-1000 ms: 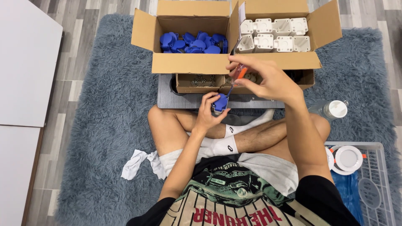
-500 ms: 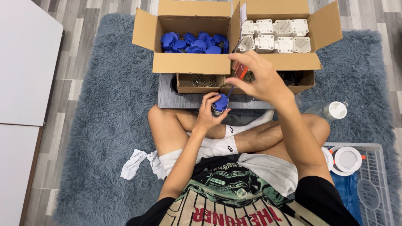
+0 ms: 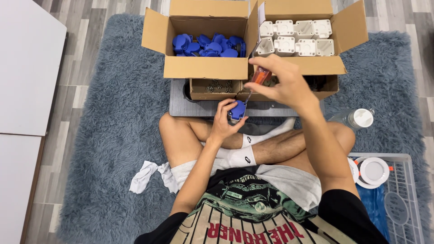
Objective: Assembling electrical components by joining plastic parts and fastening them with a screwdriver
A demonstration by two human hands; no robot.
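Note:
I sit cross-legged on a grey shaggy rug. My left hand (image 3: 224, 121) grips a small blue plastic part (image 3: 238, 111) just above my knees. My right hand (image 3: 281, 82) holds a screwdriver with an orange handle (image 3: 261, 76), its shaft slanting down so the tip meets the blue part. Behind the hands stands a cardboard box of several blue parts (image 3: 205, 45), and beside it a second box of white plastic housings (image 3: 298, 37). A small shallow box of dark screws (image 3: 217, 87) lies right in front of them.
A grey board (image 3: 190, 107) lies under the boxes. A clear bottle with a white cap (image 3: 357, 118) lies on the rug at right. A wire basket (image 3: 402, 194) holds round white items and a blue bag. A white cloth (image 3: 149, 176) sits by my left thigh. White panels (image 3: 27, 68) lie at left.
My right hand has drawn back from the box toward me, bringing the screwdriver down until its tip reaches the blue part. The left hand has stayed in place.

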